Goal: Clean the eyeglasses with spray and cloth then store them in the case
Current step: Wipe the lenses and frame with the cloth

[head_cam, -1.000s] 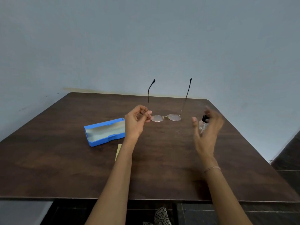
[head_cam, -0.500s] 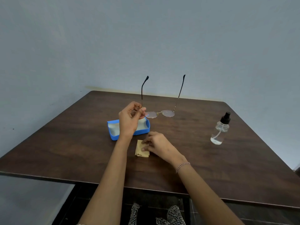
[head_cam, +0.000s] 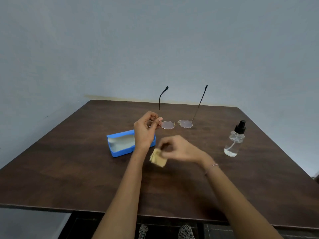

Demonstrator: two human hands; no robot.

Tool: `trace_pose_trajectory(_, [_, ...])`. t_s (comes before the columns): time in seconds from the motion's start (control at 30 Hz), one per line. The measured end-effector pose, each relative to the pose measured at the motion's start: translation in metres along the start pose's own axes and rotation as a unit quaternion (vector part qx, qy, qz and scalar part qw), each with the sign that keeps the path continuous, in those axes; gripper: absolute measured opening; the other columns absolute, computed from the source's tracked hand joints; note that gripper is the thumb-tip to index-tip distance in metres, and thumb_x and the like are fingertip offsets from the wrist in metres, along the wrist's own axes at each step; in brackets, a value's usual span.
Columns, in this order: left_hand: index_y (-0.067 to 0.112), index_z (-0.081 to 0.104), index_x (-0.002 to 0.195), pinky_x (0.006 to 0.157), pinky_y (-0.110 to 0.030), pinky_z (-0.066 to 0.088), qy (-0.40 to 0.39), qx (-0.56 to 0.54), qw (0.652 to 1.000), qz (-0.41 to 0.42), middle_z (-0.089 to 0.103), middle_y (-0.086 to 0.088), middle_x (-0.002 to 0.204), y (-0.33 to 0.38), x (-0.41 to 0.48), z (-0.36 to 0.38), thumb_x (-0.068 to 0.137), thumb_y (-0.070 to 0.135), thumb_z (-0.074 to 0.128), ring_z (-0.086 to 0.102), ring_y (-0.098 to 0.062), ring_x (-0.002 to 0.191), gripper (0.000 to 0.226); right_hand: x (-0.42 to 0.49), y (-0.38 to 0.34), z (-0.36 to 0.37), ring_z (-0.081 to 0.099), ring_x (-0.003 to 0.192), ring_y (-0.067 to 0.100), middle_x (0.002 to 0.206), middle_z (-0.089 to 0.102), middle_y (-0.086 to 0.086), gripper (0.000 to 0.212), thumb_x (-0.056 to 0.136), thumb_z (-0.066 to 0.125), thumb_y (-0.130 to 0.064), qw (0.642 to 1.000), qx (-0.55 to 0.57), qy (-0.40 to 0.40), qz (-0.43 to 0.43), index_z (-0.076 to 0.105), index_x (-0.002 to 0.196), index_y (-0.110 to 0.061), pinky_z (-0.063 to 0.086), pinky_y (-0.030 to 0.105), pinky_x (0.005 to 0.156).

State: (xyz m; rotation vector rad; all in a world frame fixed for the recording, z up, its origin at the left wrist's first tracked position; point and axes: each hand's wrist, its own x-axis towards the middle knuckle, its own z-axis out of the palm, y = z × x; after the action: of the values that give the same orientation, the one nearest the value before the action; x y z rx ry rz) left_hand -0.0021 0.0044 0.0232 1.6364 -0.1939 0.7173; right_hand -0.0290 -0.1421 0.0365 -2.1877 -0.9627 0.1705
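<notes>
We see thin gold metal-rimmed eyeglasses (head_cam: 168, 125), a matt blue plastic case (head_cam: 120, 143), a soft yellow cloth (head_cam: 158, 159) in our right grip (head_cam: 179, 149), and a smooth dark wood-grain desk (head_cam: 69, 169).

Case (head_cam: 120, 144) left of bottle (head_cam: 233, 142), on table (head_cam: 69, 169)

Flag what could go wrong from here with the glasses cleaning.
1. The left hand pinches the eyeglasses by one end only. Wiping pressure might twist the frame or break the grip.
2. The right hand holds the cloth bunched, so it may smear rather than wipe.
3. The spray bottle stands upright, apart, outside the right arm. An outward sweep could topple it.
</notes>
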Motion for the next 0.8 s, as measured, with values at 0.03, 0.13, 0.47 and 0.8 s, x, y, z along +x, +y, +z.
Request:
trace_pose_trajectory(0.03, [0.024,0.061,0.075,0.067,-0.029,0.058,-0.011,0.014,1.000,0.009,0.068,-0.001,0.074,-0.001,0.002,0.005,0.086,0.012,0.067,0.069,-0.016,0.071,0.017,-0.003,0.004,-0.017,0.060,0.077,0.010,0.085,0.065,0.004,0.008,0.084,0.064,-0.004,0.997,0.075,0.027,0.010,0.064,0.089,-0.010,0.048,0.025,0.072])
trace_pose_trajectory(0.13, [0.028,0.060,0.077,0.069,-0.032,0.059,-0.041,0.056,0.997,0.024,0.067,0.006,0.074,-0.006,0.009,0.021,0.085,0.013,0.067,0.068,-0.009,0.072,0.018,-0.010,0.019,-0.060,0.063,0.079,0.005,0.088,0.069,-0.003,0.011,0.087,0.063,-0.008,0.964,0.238,0.115,0.025,0.065,0.097,-0.013,0.052,0.019,0.066])
trace_pose_trajectory(0.47, [0.021,0.063,0.079,0.070,-0.040,0.057,-0.106,0.103,0.988,0.040,0.066,0.006,0.071,-0.031,0.011,0.050,0.083,0.018,0.069,0.065,-0.013,0.073,0.008,0.011,0.081,-0.045,0.055,0.066,-0.006,0.080,0.062,-0.005,0.013,0.084,0.069,-0.024,0.891,-0.029,0.441,0.102,0.073,0.091,-0.014,0.037,0.003,0.060])
trace_pose_trajectory(0.8, [0.023,0.061,0.077,0.059,-0.011,0.047,-0.110,0.120,0.982,0.091,0.062,0.015,0.068,-0.033,0.011,0.051,0.083,0.016,0.070,0.060,-0.002,0.070,0.013,0.016,0.072,-0.025,0.053,0.086,0.017,0.087,0.065,0.001,0.012,0.082,0.070,-0.018,0.897,-0.268,0.349,0.040,0.067,0.090,-0.011,0.039,0.021,0.066])
